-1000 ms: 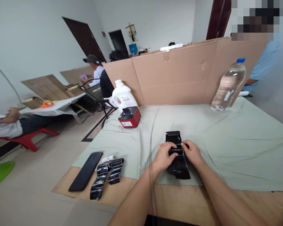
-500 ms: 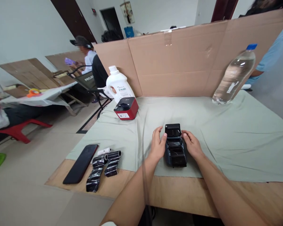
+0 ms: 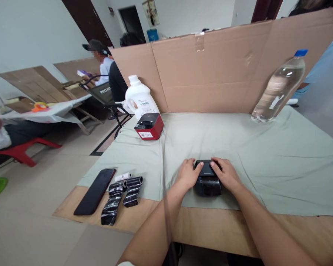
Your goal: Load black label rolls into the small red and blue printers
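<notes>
Change since half a second ago: the lid of the small black printer [image 3: 207,179], then standing open at its far end with the roll bay exposed, now lies flat and closed. Both hands have come in from the sides onto the top.

Left to right across the table [image 3: 211,229]:

- Black phone [image 3: 95,191], flat and glossy, on bare wood at the near left edge.
- Just right of it, two curled strips of shiny black film [image 3: 121,197], with a small white paper roll [image 3: 123,177] at their far end. The strips look thin and limp.
- Far left on the grey-green cloth [image 3: 266,162]: a red-and-black box device [image 3: 149,126], with a white plastic jug [image 3: 140,99] touching its far side.
- Left hand [image 3: 186,175]: fingers spread, thumb on the printer's top left corner, pressing rather than gripping.
- The printer sits near centre on the cloth, close to the near edge of the table. Hard matte plastic shell, rounded corners, compact and boxy.
- Right hand [image 3: 225,174]: palm down, fingers resting over the top right of the lid. Neither hand closes around the body.
- Far right: clear water bottle [image 3: 279,88] with blue cap, upright against the cardboard screen [image 3: 211,70].

Handling judgement: the printer is probably light and rigid, and not slippery on cloth. The hinged lid is the weak part. The best hold is across the two long sides of the shell, clear of the lid seam.
</notes>
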A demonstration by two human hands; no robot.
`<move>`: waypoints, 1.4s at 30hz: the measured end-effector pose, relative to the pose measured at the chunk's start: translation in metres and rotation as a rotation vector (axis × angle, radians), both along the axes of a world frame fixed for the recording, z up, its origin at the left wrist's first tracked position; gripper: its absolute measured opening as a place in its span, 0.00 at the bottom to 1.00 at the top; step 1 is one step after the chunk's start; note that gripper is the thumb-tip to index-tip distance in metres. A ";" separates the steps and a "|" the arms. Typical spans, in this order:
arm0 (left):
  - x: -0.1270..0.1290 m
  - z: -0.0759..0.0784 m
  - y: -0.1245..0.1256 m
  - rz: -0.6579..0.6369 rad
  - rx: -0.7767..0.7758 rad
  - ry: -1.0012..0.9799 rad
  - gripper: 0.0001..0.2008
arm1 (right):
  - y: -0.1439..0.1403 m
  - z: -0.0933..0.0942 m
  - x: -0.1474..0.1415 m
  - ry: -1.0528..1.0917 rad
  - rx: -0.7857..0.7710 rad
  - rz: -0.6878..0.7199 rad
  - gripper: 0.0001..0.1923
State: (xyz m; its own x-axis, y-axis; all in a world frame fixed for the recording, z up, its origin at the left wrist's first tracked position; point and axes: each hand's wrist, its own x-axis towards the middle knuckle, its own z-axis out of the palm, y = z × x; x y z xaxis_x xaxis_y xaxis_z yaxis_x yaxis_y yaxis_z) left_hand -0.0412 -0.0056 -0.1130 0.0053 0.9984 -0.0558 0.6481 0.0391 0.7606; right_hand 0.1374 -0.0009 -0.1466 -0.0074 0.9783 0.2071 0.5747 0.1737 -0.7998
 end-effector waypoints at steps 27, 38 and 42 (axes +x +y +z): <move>0.003 0.009 -0.008 -0.191 -0.039 -0.839 0.38 | -0.018 0.015 -0.008 0.491 -0.108 0.162 0.33; 0.002 0.000 -0.001 0.049 -0.053 -1.021 0.35 | -0.019 0.013 -0.012 0.651 -0.215 0.228 0.37; -0.004 -0.002 0.005 0.157 -0.012 -1.056 0.36 | -0.023 0.016 -0.017 0.677 -0.312 0.320 0.39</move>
State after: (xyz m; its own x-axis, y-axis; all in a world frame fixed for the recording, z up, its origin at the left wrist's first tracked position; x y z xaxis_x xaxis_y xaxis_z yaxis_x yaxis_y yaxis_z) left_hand -0.0452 -0.0004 -0.1149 -0.0714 0.9916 -0.1080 -0.3522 0.0763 0.9328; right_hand 0.1203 -0.0244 -0.1311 -0.2673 0.9635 -0.0150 -0.0913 -0.0409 -0.9950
